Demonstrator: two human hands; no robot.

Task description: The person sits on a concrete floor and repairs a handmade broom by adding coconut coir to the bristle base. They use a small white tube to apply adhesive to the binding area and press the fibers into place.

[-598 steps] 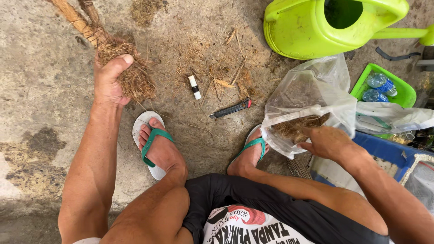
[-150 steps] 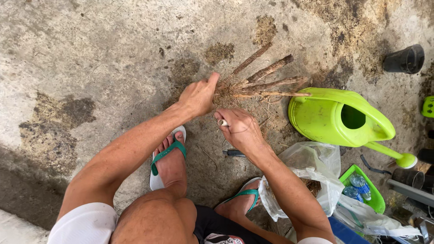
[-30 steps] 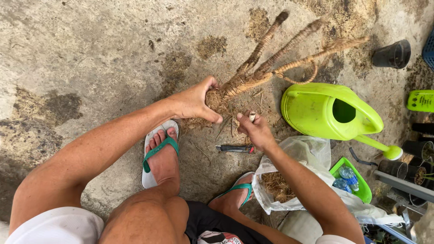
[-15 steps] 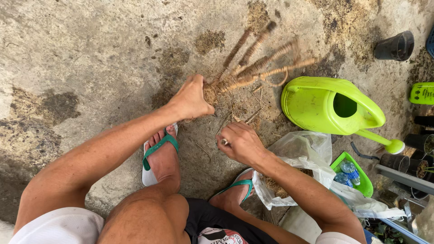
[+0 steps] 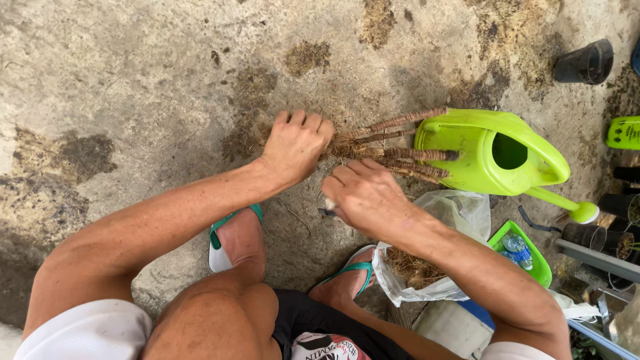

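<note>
My left hand grips the fibrous root end of a bundle of dry brown plant stems lying on the concrete floor. The stems run to the right and reach the side of a lime-green watering can. My right hand hovers just below the stems with its fingers curled around a small pale object that is mostly hidden. A dark slim tool on the floor peeks out at the left edge of that hand.
A clear plastic bag of brown fibre sits by my right foot. A green tray with small bottles lies to its right. Black pots stand at the far right, along with a metal rail.
The stem bundle has swung from pointing up-right to lying flat toward the watering can. My right hand moved up closer to the stems, and my left hand stays on the root end.
</note>
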